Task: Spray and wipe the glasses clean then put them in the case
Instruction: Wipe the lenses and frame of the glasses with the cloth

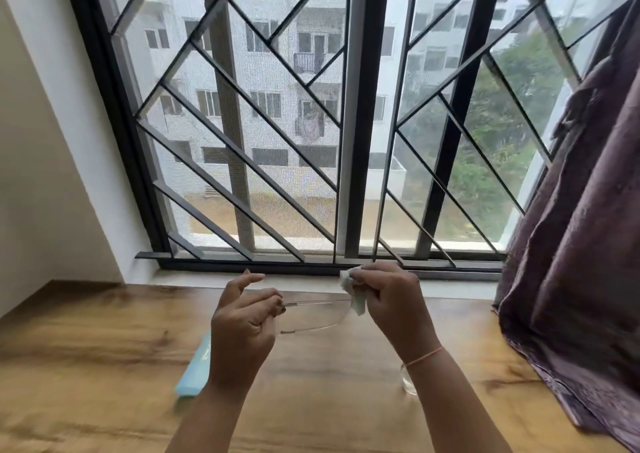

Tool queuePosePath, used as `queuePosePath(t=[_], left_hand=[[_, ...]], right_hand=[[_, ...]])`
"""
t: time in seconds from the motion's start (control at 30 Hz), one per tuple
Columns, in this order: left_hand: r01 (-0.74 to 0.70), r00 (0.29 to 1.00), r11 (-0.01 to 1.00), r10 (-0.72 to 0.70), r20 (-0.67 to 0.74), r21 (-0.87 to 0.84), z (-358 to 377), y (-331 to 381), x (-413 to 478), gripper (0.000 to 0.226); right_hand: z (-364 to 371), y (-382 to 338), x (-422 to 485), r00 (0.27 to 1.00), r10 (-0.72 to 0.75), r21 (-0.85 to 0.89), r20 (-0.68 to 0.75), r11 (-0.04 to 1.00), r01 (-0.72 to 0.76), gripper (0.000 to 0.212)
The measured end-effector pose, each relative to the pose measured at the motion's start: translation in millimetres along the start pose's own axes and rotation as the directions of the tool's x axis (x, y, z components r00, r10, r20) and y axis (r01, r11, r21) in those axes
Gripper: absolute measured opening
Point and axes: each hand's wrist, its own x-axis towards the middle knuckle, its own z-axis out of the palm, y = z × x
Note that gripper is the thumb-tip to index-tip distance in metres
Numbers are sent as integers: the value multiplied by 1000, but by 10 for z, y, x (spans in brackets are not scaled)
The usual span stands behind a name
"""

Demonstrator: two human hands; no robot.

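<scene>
Two hands: my left hand (242, 321) pinches the glasses (313, 316); my right hand (391, 300) presses a tissue (355, 295) on them.
Left to do: finish wiping, then the blue case (194, 371), lower left.

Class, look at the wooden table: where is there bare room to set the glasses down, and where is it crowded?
Bare wood lies at the far left, between the wall and the blue case. A smaller patch lies between the two forearms. It is crowded on the right: a clear object, too hidden to name, sits under the right hand's wrist, and the purple curtain spills onto the table.
</scene>
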Motion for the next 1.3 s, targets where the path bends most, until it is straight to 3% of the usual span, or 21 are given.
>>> queuePosePath(t=[0.13,0.23,0.37,0.47,0.6,0.67,0.8,0.87,0.93,1.1,1.17,1.3], left_hand=[[-42,999,999,42,-2,-13,41,88,6,18],[-53,999,999,53,-13,-10,35,113,7,21],[-39,999,999,39,-34,-15,-10,73,15,19],[14,998,999,-16,-61,-45,-57,8,-17,17],[176,982,981,-181,-61,-84,-61,-95,-86,13],[386,912,911,-400,-86,-143,-35,-130,-95,21],[733,625,623,-775,-91,-271,52,-294,-182,18],[813,468,445,-883,-33,-375,87,-345,-224,16],[841,382,336,-924,26,-423,114,-331,-248,13],[852,345,280,-936,72,-442,164,-314,-268,10],[843,340,266,-937,79,-467,181,-325,-265,10],[834,351,267,-932,90,-483,199,-345,-269,9]], right_hand=[[247,-280,-69,979,-147,28,139,989,145,16],[378,-303,-169,965,-165,46,205,986,159,24],[310,-174,-226,985,-120,41,122,992,115,18],[166,-9,-234,996,-35,33,87,999,32,27],[-37,252,-269,997,79,-141,2,987,-78,16],[-142,352,-310,990,130,-173,-46,976,-136,27],[-249,448,-508,986,163,-181,-28,969,-166,31],[-217,525,-686,981,188,-192,48,966,-176,29],[-139,632,-910,960,225,-240,164,953,-182,28],[65,847,-1400,816,464,-294,346,879,-375,19],[114,872,-1500,784,499,-352,369,856,-379,15],[191,864,-1610,647,617,-483,448,776,-406,21]])
